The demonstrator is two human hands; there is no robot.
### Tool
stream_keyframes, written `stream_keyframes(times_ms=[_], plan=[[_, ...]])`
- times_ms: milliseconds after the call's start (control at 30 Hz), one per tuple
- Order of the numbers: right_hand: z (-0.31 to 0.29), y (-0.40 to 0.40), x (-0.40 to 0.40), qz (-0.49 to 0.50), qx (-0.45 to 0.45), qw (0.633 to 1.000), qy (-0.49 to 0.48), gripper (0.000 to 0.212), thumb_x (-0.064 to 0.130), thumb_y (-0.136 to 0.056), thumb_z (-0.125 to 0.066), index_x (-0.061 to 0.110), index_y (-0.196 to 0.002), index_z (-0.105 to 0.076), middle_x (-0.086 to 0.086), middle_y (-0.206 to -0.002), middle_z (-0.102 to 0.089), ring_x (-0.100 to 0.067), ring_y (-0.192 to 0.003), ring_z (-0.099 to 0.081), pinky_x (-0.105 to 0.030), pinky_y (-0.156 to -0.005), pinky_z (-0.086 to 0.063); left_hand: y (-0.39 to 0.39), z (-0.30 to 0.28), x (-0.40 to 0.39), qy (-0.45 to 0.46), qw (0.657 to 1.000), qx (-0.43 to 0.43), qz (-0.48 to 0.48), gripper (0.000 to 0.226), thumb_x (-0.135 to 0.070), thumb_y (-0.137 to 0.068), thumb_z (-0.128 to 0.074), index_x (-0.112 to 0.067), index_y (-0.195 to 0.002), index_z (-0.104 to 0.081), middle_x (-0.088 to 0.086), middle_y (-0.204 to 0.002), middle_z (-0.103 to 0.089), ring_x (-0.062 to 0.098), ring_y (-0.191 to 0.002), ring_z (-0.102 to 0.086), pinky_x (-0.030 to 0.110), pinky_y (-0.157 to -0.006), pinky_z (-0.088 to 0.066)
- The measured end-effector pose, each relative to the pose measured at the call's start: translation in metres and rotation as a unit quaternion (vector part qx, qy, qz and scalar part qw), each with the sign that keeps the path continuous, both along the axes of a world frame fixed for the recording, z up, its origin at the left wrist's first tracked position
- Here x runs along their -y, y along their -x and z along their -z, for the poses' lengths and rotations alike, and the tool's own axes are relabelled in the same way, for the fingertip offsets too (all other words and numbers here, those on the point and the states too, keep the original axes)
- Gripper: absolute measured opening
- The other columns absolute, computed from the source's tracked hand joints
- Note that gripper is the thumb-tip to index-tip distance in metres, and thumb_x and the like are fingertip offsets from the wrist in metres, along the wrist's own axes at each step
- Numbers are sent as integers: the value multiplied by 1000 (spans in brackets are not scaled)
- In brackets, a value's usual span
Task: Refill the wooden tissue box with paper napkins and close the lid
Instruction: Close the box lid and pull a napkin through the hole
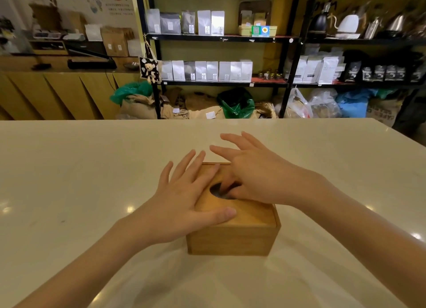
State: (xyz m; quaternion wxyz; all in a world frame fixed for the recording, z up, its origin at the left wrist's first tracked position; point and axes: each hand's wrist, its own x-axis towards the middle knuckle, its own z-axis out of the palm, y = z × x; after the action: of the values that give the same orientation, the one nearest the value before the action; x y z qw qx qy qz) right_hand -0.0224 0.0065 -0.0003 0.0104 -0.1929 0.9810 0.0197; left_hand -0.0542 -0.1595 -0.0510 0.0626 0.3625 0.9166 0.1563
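Resting flat and open-fingered on the wooden tissue box (pixel 232 236) lid (pixel 251 213), both hands grip nothing.

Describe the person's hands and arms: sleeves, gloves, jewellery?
Both the left hand and the right hand are bare, with no gloves. No rings, watch or bracelet show on either one. Both forearms are uncovered as far as the picture's edge, so no sleeve is visible. The fingernails look short and unpainted.
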Motion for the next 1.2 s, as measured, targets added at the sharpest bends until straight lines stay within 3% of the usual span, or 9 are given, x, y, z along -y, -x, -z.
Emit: stream_keyframes(times_ms=[167,433,800,1067,1200], plan=[[0,8,10,0,17,998,-60,29,43,-88,-49,29,-94,-72,2,-157,-16,-24,-144,7,-46,-114,10,-4,-2,-1,24,999,25,-33,105,-89,-50,-14,-44,-140,13,-11,-152,27,1,-133,32,39,-113,17],[7,16,7,-57,16,998,-28,17,32,-85,-56,30,-85,-74,7,-157,-16,-21,-143,11,-40,-113,15,-5,-3,-1,26,999,24,-28,97,-87,-53,-16,-48,-131,26,-11,-151,30,2,-133,33,36,-110,19],[10,14,0,-75,-12,997,16,19,34,-86,-56,32,-85,-74,11,-154,-24,-15,-143,7,-34,-112,17,-7,-3,-2,34,998,31,-43,106,-88,-49,-14,-43,-140,19,-7,-153,29,8,-134,36,44,-112,20],[0,3,-12,-86,-59,992,64,22,35,-87,-55,28,-93,-74,13,-149,-34,-10,-142,-5,-25,-109,12,-6,-2,-2,24,999,20,-41,117,-95,-37,-1,-42,-140,16,-8,-152,29,7,-134,35,44,-111,20],[-1,2,-19,-64,-41,988,131,18,28,-91,-51,22,-97,-67,10,-143,-43,-7,-138,-16,-20,-109,-7,-6,-1,-3,20,999,7,-39,115,-95,-38,0,-44,-140,16,-11,-151,30,6,-134,35,46,-112,19]])
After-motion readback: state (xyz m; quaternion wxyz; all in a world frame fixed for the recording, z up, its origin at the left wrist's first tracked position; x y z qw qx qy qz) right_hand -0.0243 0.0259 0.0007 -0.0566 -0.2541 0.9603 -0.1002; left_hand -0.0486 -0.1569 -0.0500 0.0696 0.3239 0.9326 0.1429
